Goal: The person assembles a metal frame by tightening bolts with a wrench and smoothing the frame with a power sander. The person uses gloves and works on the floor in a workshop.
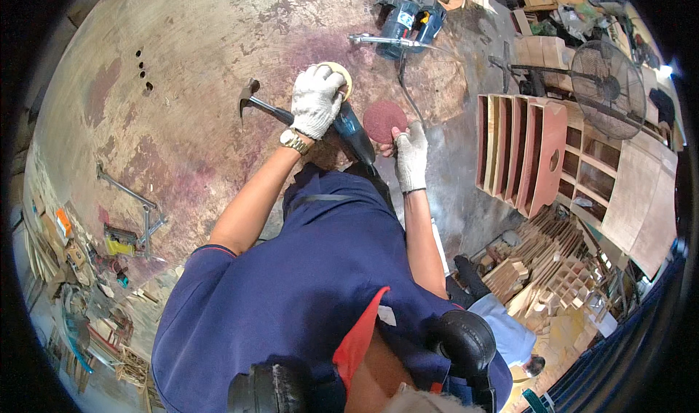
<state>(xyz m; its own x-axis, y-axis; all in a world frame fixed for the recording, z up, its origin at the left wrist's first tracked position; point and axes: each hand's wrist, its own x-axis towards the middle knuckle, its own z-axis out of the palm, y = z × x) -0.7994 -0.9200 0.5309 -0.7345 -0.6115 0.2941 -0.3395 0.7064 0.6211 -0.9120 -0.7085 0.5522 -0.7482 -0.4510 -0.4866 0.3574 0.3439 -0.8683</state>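
My left hand [317, 101], in a white knitted glove, is closed around the head of a dark blue power sander [354, 135]. The sander's round yellow pad [343, 80] faces up and shows past my fingers. Between thumb and fingers, my right hand [412, 156] pinches the lower edge of a reddish-brown sanding disc [384, 122]; its glove leaves fingertips bare. The disc is held apart from the pad, to its right. Beside my left wrist, a claw hammer [250, 98] lies on the worn worktable [196, 85], its handle partly hidden.
A blue power tool [400, 29] with a cord stands at the far edge. Metal bar tools [127, 189] lie at left. To the right are stacked wooden drawer-like pieces [520, 147], a fan [606, 85] and wood strips [542, 249]. Another person [502, 326] is low at right.
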